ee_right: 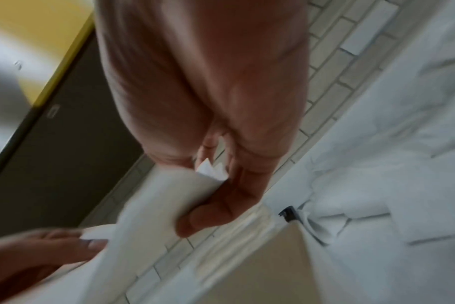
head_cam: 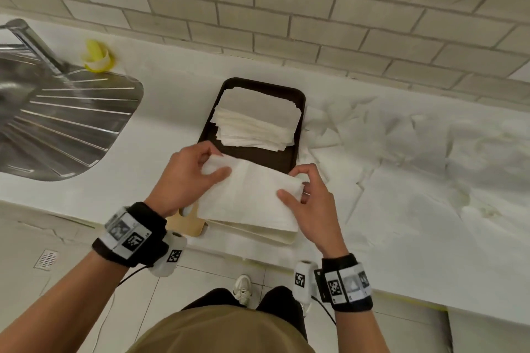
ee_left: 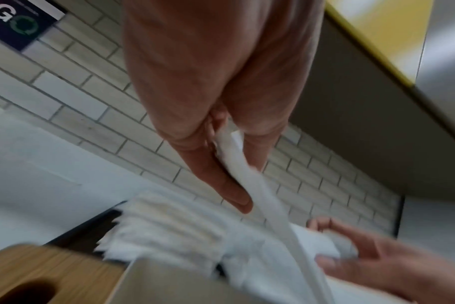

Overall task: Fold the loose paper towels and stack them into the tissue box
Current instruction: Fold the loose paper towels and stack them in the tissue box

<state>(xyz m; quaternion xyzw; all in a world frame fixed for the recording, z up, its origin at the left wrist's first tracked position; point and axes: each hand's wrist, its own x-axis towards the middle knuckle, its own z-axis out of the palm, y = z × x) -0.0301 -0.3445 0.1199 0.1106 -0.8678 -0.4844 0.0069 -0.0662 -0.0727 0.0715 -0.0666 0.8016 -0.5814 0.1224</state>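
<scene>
A white folded paper towel (head_cam: 249,195) hangs between both hands above the counter's front edge. My left hand (head_cam: 218,162) pinches its far left corner, and my right hand (head_cam: 292,183) pinches its right end. The left wrist view shows the thumb and fingers clamping the paper towel (ee_left: 247,174); the right wrist view shows the same grip on the paper towel (ee_right: 156,205). Below the sheet is the beige tissue box (head_cam: 258,231), its wooden lid (head_cam: 187,222) with an oval slot beside it. Loose paper towels (head_cam: 415,152) cover the counter to the right.
A black tray (head_cam: 298,112) behind the hands carries a stack of folded towels (head_cam: 252,123). A steel sink drainboard (head_cam: 63,123) and tap lie at the left, with a yellow object (head_cam: 96,56) by the tiled wall. The counter edge runs just under my wrists.
</scene>
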